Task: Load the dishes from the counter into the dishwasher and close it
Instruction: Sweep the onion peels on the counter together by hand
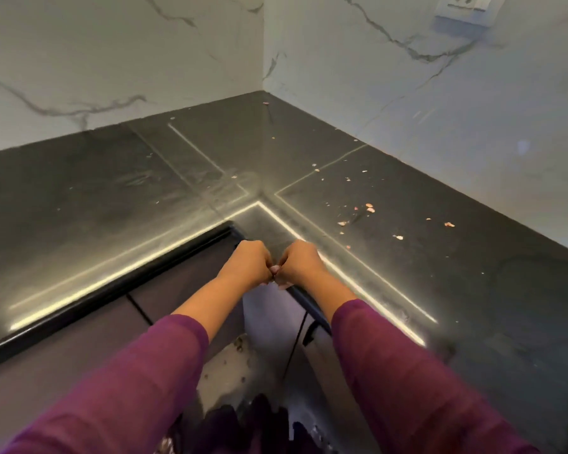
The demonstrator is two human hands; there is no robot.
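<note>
Grip: left hand (pixel 250 264) fisted, nothing visibly held | right hand (pixel 300 265) likewise, knuckles touching over counter (pixel 112 198) corner | crumbs (pixel 369 208) rightward | dishes, dishwasher: unseen | judged rigid, breakable, slippery; hold by rims

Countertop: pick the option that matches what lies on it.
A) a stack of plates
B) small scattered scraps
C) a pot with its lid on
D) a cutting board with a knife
B: only small pinkish scraps lie scattered on the dark countertop, mostly on its right stretch; no plates, board or pot show anywhere on it.
</note>
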